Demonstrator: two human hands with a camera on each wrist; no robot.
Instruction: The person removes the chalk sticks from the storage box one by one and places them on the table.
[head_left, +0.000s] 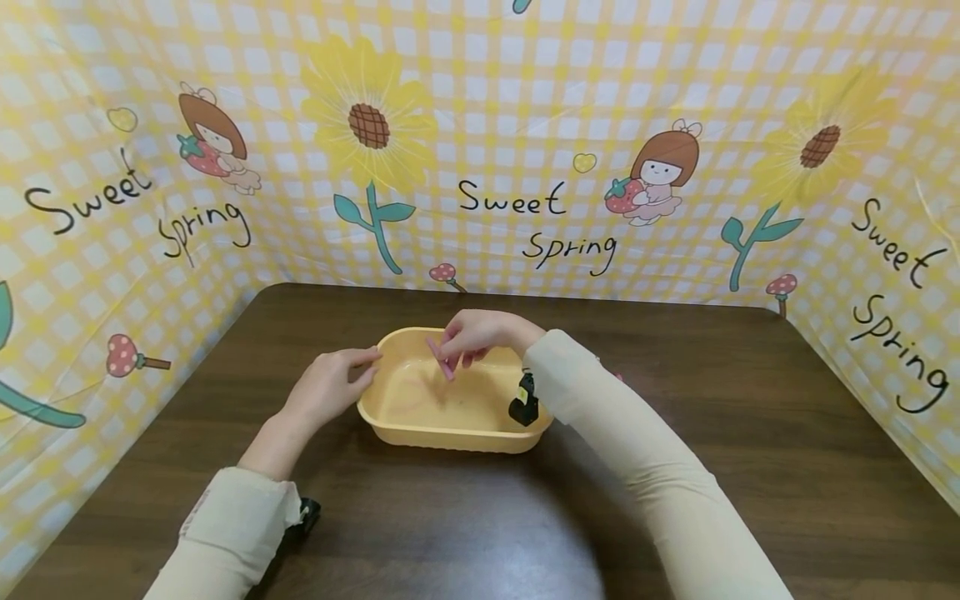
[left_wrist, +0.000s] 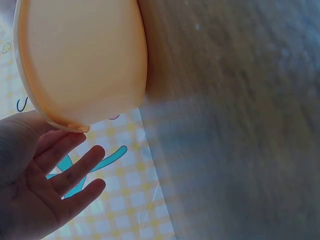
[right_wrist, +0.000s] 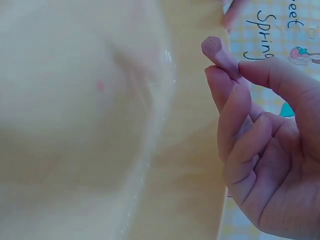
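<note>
A pale yellow plastic basin (head_left: 455, 440) with rounded corners stands on the table. My left hand (head_left: 330, 383) holds its left rim, thumb and index finger at the lip; in the left wrist view the other fingers (left_wrist: 82, 170) spread loose below the basin's edge (left_wrist: 85, 60). Over the basin's inside, my right hand (head_left: 480, 332) pinches a slim pink stick (head_left: 441, 358) between thumb and fingers. Its blunt, faceted end (right_wrist: 212, 46) juts past the fingertips in the right wrist view, tilted above the basin's wall (right_wrist: 195, 150). The rest of the stick is hidden by the fingers.
A dark brown wooden table (head_left: 450, 525) lies beneath. Yellow checked cloth (head_left: 510, 108) with printed flowers and figures rises behind and at both sides. A black wrist camera (head_left: 525, 402) overlaps the basin's right side. A small reddish tip (head_left: 618, 377) shows behind the right sleeve.
</note>
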